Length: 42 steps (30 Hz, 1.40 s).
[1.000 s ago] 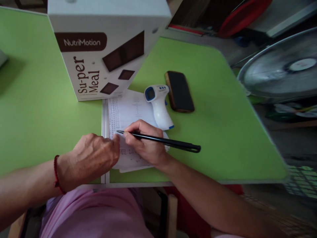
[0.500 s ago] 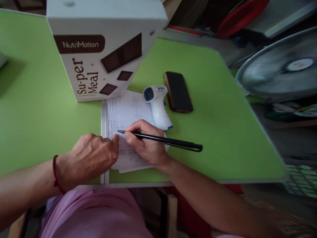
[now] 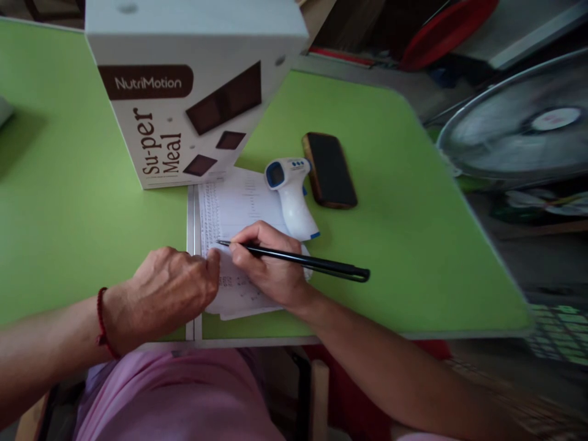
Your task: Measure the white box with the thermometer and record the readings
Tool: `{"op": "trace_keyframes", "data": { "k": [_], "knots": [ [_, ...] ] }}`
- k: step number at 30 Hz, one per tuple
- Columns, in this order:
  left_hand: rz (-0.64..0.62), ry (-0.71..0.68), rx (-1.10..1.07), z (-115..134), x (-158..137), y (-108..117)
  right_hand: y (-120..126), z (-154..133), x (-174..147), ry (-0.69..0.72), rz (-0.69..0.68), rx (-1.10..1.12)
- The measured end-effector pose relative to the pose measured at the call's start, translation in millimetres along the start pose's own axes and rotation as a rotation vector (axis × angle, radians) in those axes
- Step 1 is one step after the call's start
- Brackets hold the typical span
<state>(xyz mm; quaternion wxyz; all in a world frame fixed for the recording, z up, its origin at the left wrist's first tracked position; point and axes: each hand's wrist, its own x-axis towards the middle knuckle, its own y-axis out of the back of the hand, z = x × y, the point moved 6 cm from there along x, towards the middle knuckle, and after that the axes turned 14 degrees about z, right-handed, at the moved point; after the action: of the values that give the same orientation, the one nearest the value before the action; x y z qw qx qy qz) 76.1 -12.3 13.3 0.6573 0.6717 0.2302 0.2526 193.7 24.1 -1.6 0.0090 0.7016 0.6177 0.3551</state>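
Note:
My right hand [image 3: 271, 263] is closed round a black pen [image 3: 316, 263], whose tip touches the papers [image 3: 239, 214] close to their left edge. Rows of small handwriting run down that side of the sheets. My left hand [image 3: 169, 282] rests with fingers curled at the papers' left edge, its index finger pressed on the sheet near the pen tip. The undersides of those fingers are hidden. A white and blue infrared thermometer [image 3: 294, 202] lies partly on the papers, just beyond my right hand.
A tall white NutriMotion box [image 3: 160, 128] stands at the papers' far end. Beside the thermometer lies a dark phone [image 3: 329, 168] in a brown case. The green table [image 3: 413, 245] has a metal seam by the papers. A fan [image 3: 519, 119] is off to the right.
The pen's rear end has swung slightly left, with its tip still on the paper. My left hand has stayed in place.

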Motion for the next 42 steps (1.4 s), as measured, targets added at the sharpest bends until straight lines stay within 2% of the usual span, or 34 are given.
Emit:
{"op": "trace_keyframes", "data": {
  "k": [13, 22, 42],
  "knots": [
    [-0.034, -0.007, 0.016, -1.5, -1.8, -1.9, -1.5, -3.0, 1.4, 0.004, -0.028, 0.043],
    [-0.021, -0.014, 0.033, 0.6, -2.3, -1.5, 6.0, 1.1, 4.1, -0.025, 0.043, -0.033],
    [-0.043, -0.027, 0.033, -0.3, -1.0, 0.2, 3.4, 2.1, 5.0, -0.060, -0.024, -0.002]
  ]
}}
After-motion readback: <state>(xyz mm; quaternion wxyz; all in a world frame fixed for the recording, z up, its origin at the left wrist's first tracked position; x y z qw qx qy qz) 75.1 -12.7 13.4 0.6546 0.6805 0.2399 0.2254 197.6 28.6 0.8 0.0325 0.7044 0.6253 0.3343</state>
